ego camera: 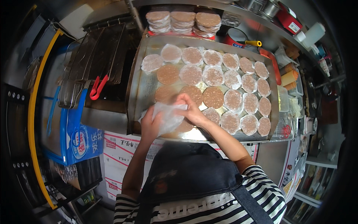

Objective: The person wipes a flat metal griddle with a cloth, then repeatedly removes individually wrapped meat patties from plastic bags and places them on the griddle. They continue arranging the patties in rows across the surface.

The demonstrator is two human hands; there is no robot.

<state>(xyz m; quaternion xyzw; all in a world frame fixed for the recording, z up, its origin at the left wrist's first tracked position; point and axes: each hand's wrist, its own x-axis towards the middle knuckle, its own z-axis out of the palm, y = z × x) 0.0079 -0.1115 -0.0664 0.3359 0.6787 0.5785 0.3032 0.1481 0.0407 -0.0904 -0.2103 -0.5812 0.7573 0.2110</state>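
Several round, pale-speckled meat patties lie in rows on a flat steel griddle. Many have a whitish translucent film over them, such as the patty right of centre. Bare brown surfaces show on others, including the patty just right of my hands. My left hand holds crumpled translucent sheets above the griddle's near left part. My right hand pinches the same sheets at their right edge, its fingers blurred. Beneath the sheets, a patty is partly hidden.
Stacked patties with film between them stand behind the griddle, beside a red can. Dark wire fryer baskets with blue and red handles are on the left. Sauce bottles stand right. A blue-sided chest bears writing, lower left.
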